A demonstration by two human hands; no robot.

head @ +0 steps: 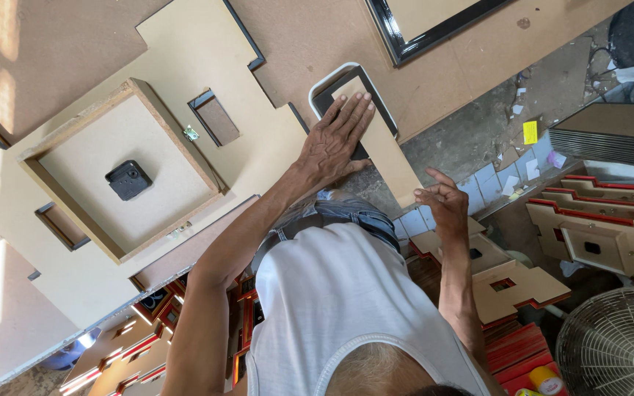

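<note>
While lying flat and close together, not curled around anything, pressing down with the fingers [354, 110] of the left hand [332, 143] on a pale fibreboard strip [389, 158]. Palm down too, thumb out to the side near the strip's edge. At the right hand [445, 202], half-curled fingers [428, 194] just at the near end of the same strip, forefinger a bit lifted; cannot tell whether really pinching the end or only touching it.

Under the far end of the strip, a small black frame [322, 88] with a white rounded rim, partly covered by the left hand. Strip placed slanted, from this frame down toward the body, with the near end out over the edge of the brown work board [310, 37].

Judged from this: holding and lining up the strip on the small frame, kept still by the left palm. For any further move, probably needed: steady pressure from the left and careful guiding at the free end, to avoid sliding or tipping.

Further left, a big stepped fibreboard panel [185, 44] with a square wooden box [82, 139] and a black clock movement [128, 180] inside. Up, well apart, a glossy black frame [405, 40]. Right and below, stacks of red-edged panels [603, 220] and a fan grille [614, 345].
</note>
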